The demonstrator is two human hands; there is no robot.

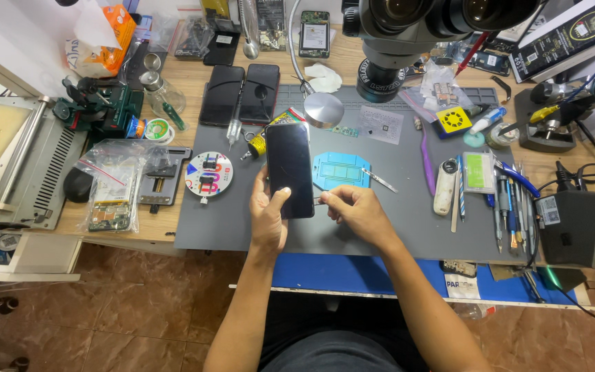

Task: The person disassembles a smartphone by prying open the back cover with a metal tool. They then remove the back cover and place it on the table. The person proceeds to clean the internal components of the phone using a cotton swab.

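Head camera looks down on a busy bench [173, 79] full of little repair things. A person sits at it and works with two bare hands.

Left hand [268, 213] holds a black phone [289, 170] up over the grey mat [394, 227]. Its grip is closed around the lower end of the phone, with the thumb lying across the dark glass. The screen is off and looks whole and flat, so the phone seems to be closed up, not opened.

Right hand [356, 210] sits just beside the phone, at its lower right edge. The fingers are pinched together, as if on something very small, but I cannot tell what it is, or if anything is there at all. The fingertips look like they touch the side of the phone.

Behind the hands, a blue square pad [341, 170] lies on the mat, with thin metal tweezers [380, 180] next to it. A round white tool disc [209, 174] lies to the left. Two more dark phones [240, 94] lie further back, side by side. A big microscope [408, 27] hangs over the far end of the mat.

I think the work on this phone is at an early or a very late step, because no parts of it lie open. Which of the two, the picture does not show.
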